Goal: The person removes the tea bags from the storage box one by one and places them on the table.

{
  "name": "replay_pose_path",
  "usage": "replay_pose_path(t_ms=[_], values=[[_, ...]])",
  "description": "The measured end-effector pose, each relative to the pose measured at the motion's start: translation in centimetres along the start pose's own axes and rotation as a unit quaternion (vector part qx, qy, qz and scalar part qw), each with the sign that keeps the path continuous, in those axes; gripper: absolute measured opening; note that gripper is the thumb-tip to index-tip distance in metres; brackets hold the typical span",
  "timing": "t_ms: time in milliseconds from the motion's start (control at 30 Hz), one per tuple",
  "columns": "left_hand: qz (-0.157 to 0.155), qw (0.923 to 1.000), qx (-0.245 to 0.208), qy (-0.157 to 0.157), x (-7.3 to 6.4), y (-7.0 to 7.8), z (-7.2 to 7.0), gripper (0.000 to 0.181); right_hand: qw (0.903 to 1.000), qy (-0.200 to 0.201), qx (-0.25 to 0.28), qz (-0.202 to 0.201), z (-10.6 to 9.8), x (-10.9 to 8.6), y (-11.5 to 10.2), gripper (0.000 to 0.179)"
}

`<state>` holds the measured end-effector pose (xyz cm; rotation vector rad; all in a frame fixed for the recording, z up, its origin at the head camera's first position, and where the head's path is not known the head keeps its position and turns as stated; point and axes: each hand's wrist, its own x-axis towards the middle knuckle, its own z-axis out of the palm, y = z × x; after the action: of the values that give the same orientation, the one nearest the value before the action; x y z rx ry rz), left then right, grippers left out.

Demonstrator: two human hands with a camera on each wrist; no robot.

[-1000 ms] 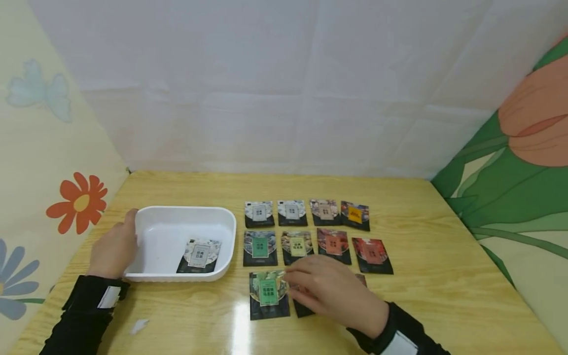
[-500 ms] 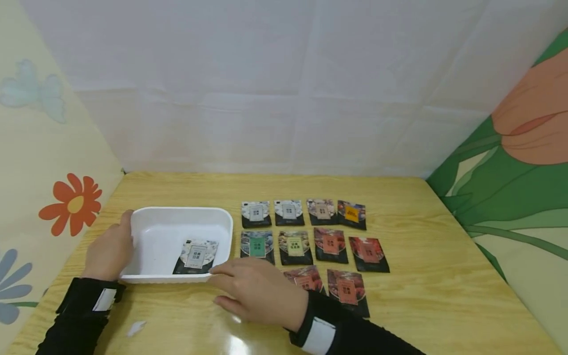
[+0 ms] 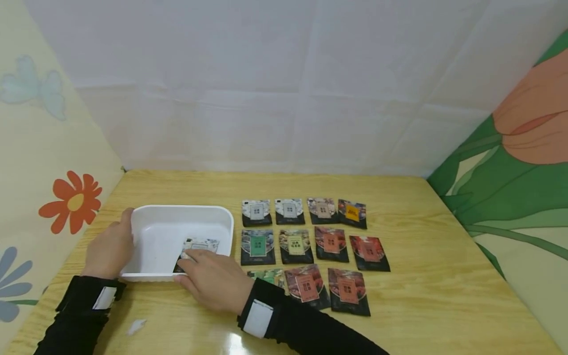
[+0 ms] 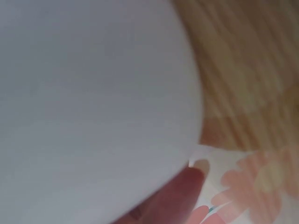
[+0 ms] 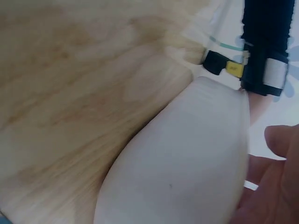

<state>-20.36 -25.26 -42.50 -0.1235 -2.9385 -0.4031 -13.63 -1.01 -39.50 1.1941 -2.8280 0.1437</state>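
Note:
My left hand (image 3: 108, 249) grips the left end of a white plastic tray (image 3: 182, 207), fingers over its rim. In the left wrist view a fingertip (image 4: 196, 172) shows against the tray's curved wall (image 4: 103, 112). Inside the tray lies a black-and-white printed packet (image 3: 200, 243). My right hand (image 3: 217, 278) reaches over the front rim, its fingers on the packet's lower part, which they hide. The right wrist view shows the thumb (image 5: 279, 140) apart from the fingers (image 5: 261, 175), beyond the tray's outer wall (image 5: 177, 154).
Several flat packets lie in rows right of the tray, among them a teal-labelled one (image 3: 258, 246) and a red one (image 3: 348, 291). The right forearm partly covers a green packet (image 3: 266, 277). A white scrap (image 3: 136, 326) lies on the wooden table (image 3: 426, 246) near its front.
My right hand has moved left from the front row of packets, past the tray's front right corner, to the packet in the tray. The left hand keeps its hold on the tray.

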Motion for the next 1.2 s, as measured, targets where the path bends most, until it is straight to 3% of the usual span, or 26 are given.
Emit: replay_pose_path(t_ms=[200, 367, 533, 700, 1000, 1200], values=[[-0.004, 0.9999, 0.003, -0.01, 0.0, 0.0, -0.2, 0.066, 0.9981, -0.025, -0.004, 0.055, 0.2, 1.1, -0.4, 0.055], [-0.001, 0.9999, -0.005, -0.01, 0.1, 0.0, -0.3, 0.065, 0.9921, -0.074, -0.022, 0.099, 0.1, 2.3, -0.3, 0.071], [0.006, 1.0, -0.006, 0.003, 0.1, -0.1, -0.3, 0.064, 0.9861, -0.112, -0.011, 0.122, 0.4, 3.3, 0.1, 0.081], [0.006, 1.0, -0.006, 0.001, 0.0, -0.1, -0.1, 0.065, 0.9848, -0.115, -0.003, 0.13, 0.7, 3.5, 0.2, 0.076], [-0.001, 1.0, 0.0, -0.002, 0.0, 0.1, -0.1, 0.065, 0.9939, -0.061, 0.03, 0.086, 0.8, 2.8, 0.3, 0.053], [0.002, 1.0, 0.001, -0.003, 0.0, 0.0, -0.2, 0.066, 0.9943, -0.087, 0.062, 0.003, 0.2, 1.7, 1.1, 0.041]])
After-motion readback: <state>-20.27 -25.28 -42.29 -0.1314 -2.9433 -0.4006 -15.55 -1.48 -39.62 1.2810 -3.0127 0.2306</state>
